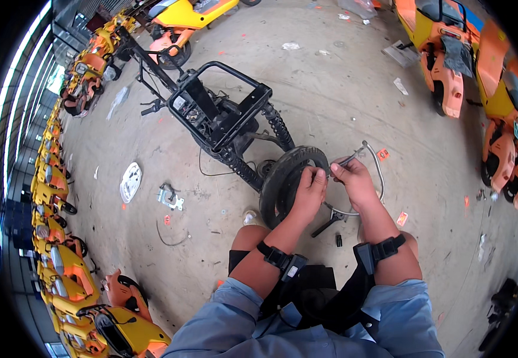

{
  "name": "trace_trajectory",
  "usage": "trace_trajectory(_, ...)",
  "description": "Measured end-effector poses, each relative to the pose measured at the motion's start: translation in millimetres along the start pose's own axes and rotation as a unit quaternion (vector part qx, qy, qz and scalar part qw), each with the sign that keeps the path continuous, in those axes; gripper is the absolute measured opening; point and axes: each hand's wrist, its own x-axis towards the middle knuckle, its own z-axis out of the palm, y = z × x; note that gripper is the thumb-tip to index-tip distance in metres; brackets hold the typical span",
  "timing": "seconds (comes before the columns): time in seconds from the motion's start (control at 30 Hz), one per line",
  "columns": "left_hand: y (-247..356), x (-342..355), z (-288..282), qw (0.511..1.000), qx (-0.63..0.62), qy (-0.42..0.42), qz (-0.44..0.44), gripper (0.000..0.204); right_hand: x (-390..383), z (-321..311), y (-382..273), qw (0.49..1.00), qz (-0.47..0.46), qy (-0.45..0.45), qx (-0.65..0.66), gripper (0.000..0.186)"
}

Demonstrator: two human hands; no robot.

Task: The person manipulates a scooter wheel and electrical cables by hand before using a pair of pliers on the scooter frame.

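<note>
In front of me the stripped black frame of a scooter stands on the concrete floor, its rear wheel closest to me. My left hand is closed in a pinch at the right side of the tyre; whatever it grips is hidden. Just right of it, my right hand pinches a thin dark piece whose kind I cannot make out. The two hands' fingertips nearly meet. Behind and below the right hand lies a bent silver tube, with a black-handled part near its lower end.
Left of the frame lie a white oval plate, a metal bracket and a thin curved cable. A small black piece sits near my knees. Orange and yellow scooters line the left and right.
</note>
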Motion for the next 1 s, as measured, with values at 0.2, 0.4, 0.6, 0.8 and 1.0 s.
trace_trajectory(0.2, 16.7, -4.4, -6.0, 0.98, -0.123, -0.063, -0.141, 0.029, -9.7, -4.0, -2.6, 0.999, -0.02, -0.03, 0.001, 0.011)
trace_trajectory(0.4, 27.0, 0.0, -37.2, 0.885, -0.307, -0.209, -0.281, 0.035, 0.8, -1.4, -1.2, 0.985, -0.082, -0.136, -0.067, 0.009)
trace_trajectory(0.6, 38.9, 0.3, -48.1, 0.899, -0.288, -0.218, -0.249, 0.05, 18.6, 14.7, -10.5, 0.978, -0.048, -0.19, -0.075, 0.007)
trace_trajectory(0.8, 44.8, 22.2, -26.8, 0.973, -0.161, -0.021, -0.161, 0.053, 28.7, 26.2, -23.7, 0.994, 0.059, -0.082, 0.038, 0.017)
trace_trajectory(1.0, 30.4, 34.3, -33.2, 1.0, 0.001, 0.004, -0.01, 0.034, 49.7, 25.2, -22.2, 0.998, 0.062, -0.008, -0.016, 0.022)
